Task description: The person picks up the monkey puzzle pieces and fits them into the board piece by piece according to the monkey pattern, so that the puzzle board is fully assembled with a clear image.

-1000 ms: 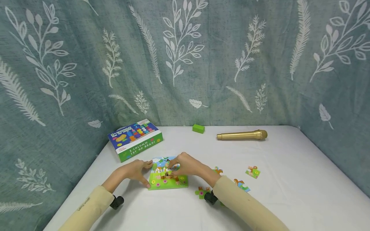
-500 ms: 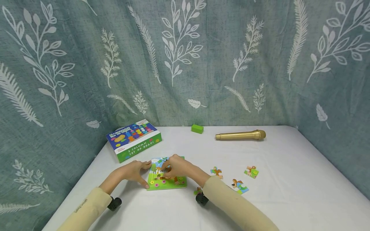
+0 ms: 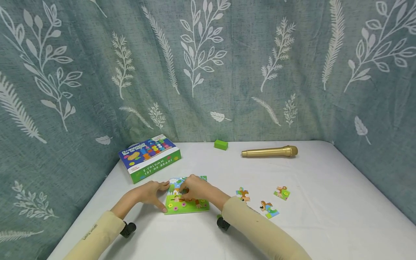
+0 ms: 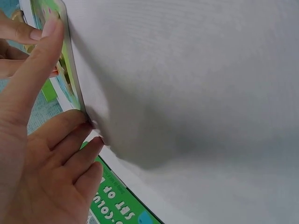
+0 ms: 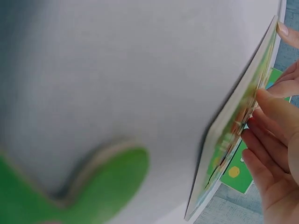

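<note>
A picture puzzle board (image 3: pixel 180 210) with a green meadow and blue sky lies flat on the table. My left hand (image 3: pixel 150 192) spans its left edge, the straight thumb (image 4: pixel 37 63) on the near corner and the fingertips against the far corner. Over the middle of the board, my right hand (image 3: pixel 198 188) has thumb and fingers bent together on a puzzle piece at the picture's surface. Most of that piece is hidden by the hand. To the right lie loose puzzle pieces (image 3: pixel 269 209), some partly covered by the right sleeve.
A blue and green bead-set box (image 3: pixel 152 159) stands behind the left hand. Farther back are a green block (image 3: pixel 221 144) and a gold microphone (image 3: pixel 269 152). One loose piece (image 5: pixel 121 186) looms large and blurred in the right wrist view. A patterned curtain (image 3: pixel 208 72) hangs behind the table.
My right hand has shifted slightly left across the board, its fingers still bent together. The sleeve has uncovered more of the loose pieces. My left hand stays at the board's left edge.
</note>
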{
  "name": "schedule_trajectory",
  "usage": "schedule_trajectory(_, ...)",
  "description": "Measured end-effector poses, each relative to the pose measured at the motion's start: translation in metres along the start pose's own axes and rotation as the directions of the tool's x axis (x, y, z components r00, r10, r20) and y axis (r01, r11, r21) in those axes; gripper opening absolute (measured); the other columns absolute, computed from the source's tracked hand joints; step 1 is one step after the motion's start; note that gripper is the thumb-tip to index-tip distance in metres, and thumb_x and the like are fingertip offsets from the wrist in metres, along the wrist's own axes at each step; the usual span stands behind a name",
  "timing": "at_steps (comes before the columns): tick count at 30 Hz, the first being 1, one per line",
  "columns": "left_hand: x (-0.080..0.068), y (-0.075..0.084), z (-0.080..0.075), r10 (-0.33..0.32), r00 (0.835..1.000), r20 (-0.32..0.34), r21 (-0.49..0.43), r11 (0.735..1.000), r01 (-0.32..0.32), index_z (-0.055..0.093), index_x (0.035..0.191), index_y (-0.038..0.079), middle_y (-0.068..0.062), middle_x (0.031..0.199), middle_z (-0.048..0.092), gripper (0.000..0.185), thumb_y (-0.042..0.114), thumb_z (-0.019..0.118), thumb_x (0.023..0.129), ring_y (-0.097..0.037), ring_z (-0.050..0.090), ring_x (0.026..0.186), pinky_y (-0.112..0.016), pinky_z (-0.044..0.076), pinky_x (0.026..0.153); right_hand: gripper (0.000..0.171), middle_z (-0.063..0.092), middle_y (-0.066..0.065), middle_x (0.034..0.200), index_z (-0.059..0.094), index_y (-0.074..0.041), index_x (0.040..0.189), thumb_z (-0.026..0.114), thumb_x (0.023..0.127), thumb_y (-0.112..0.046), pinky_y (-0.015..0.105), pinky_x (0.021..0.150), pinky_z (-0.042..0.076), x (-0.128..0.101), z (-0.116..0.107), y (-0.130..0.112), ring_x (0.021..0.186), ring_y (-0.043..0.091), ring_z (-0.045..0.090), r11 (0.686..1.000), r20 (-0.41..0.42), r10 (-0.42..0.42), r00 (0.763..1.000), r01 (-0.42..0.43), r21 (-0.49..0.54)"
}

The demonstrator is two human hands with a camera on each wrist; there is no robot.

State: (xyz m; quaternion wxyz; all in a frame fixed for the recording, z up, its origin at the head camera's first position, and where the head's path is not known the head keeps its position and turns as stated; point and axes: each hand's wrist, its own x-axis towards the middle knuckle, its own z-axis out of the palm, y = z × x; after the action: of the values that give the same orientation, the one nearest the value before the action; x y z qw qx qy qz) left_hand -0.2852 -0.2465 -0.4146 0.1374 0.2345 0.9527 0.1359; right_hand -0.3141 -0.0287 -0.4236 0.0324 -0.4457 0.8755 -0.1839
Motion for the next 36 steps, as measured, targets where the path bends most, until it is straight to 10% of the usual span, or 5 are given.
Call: schedule_trajectory(36, -0.001, 0.000, 0.001, 0.008, 1.000, -0.003, -0.018, 1.000, -0.008, 0.041, 0.134, 0.005, -0.011, 0.142, 0.030, 0.096, 0.052, 0.076, 0.058, -0.034, 0.025, 0.129, -0.049, 0.024, 0.103, 0.035, 0.064, 0.003, 0.109, 0.065, -0.007, 0.110, 0.069, 0.079, -0.022, 0.024, 0.084, 0.047, -0.033, -0.023, 0.009, 0.100, 0.013, 0.059, 0.993, -0.012, -0.079, 0.997, 0.079, 0.083)
